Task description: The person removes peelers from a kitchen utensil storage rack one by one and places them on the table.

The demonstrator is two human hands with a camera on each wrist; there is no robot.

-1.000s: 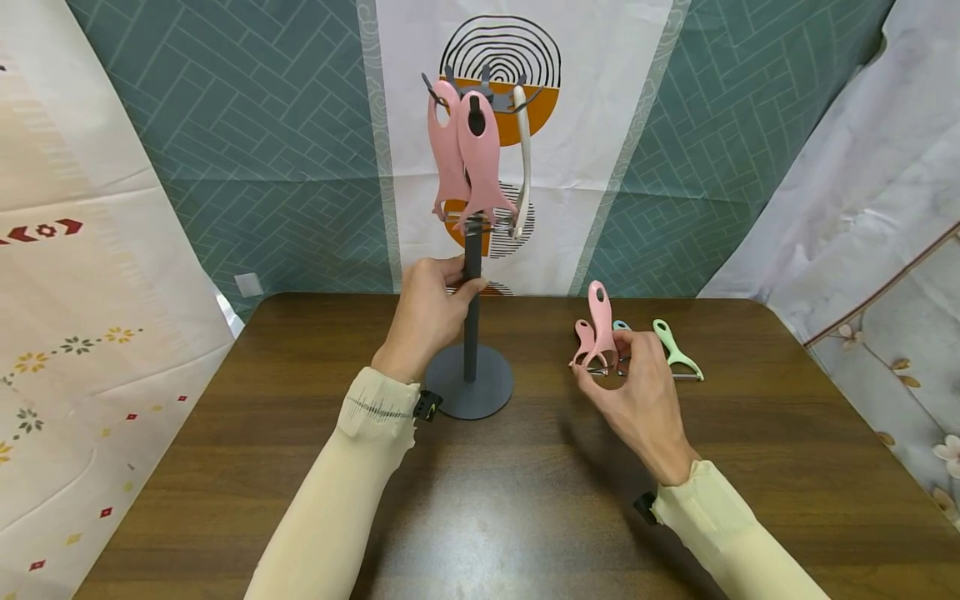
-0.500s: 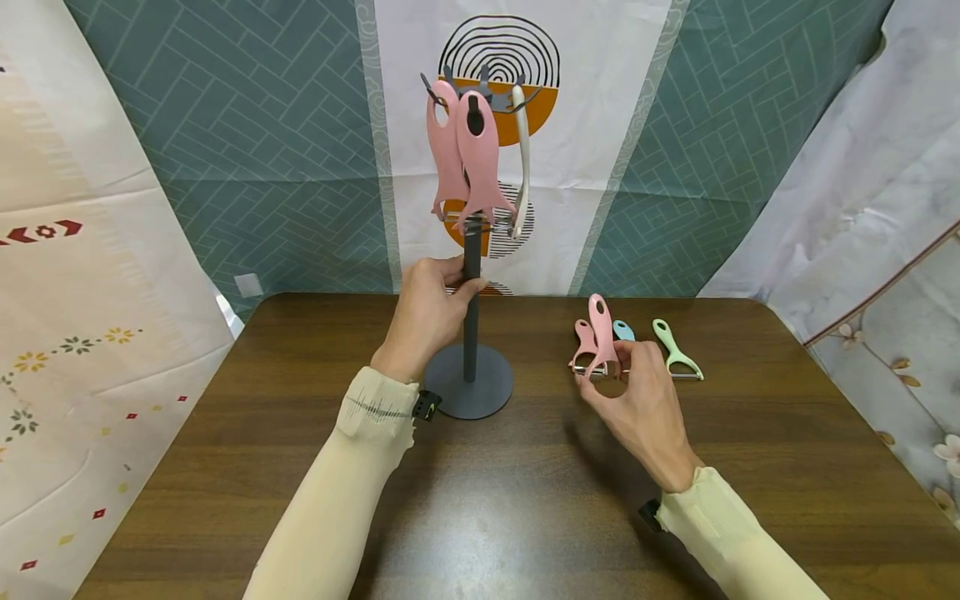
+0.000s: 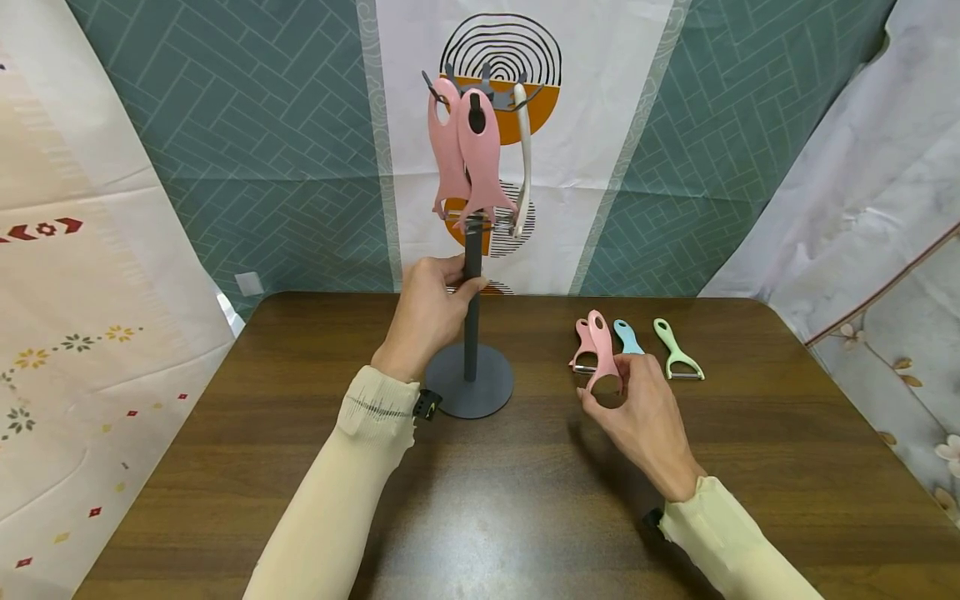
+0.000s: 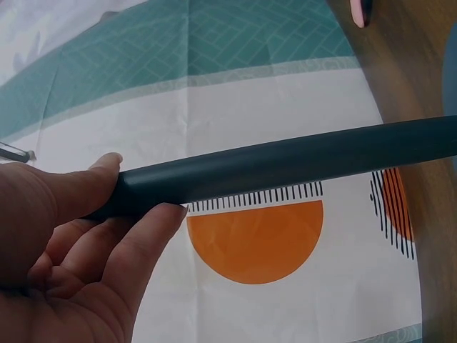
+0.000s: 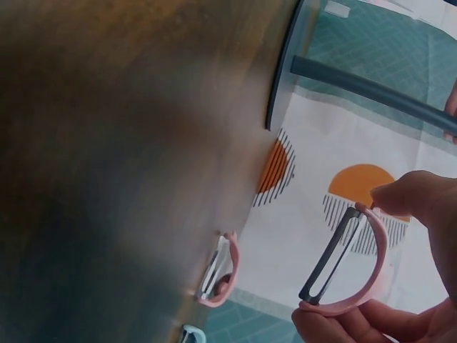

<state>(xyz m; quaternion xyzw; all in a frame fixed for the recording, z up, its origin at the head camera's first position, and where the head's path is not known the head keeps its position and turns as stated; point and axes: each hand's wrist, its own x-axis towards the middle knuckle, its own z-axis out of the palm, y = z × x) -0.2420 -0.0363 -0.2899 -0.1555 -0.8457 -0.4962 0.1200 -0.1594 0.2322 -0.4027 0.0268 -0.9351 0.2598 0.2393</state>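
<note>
My left hand (image 3: 427, 312) grips the dark grey post (image 3: 471, 317) of an upright stand, fingers and thumb wrapped round it below the hooks. Two pink peelers (image 3: 481, 154) and a white one (image 3: 523, 158) hang from the stand's hooks. Between thumb and fingers of my right hand (image 3: 647, 417) a pink peeler (image 3: 602, 342) is pinched by the two sides of its head, handle pointing up and away. Its metal blade (image 5: 330, 254) shows in the right wrist view. Just behind it, another pink peeler (image 3: 584, 337) lies on the table.
A blue peeler (image 3: 627, 335), partly hidden by the right hand, and a light green peeler (image 3: 677, 350) lie on the wooden table (image 3: 360, 517) at the right. The stand's round base (image 3: 442, 387) sits mid-table. Patterned cloth (image 3: 285, 150) hangs behind the table's far edge.
My right hand has drawn slightly toward me with the pink peeler, whose handle top sits lower in view, uncovering more of the blue peeler. The left hand stays on the post.
</note>
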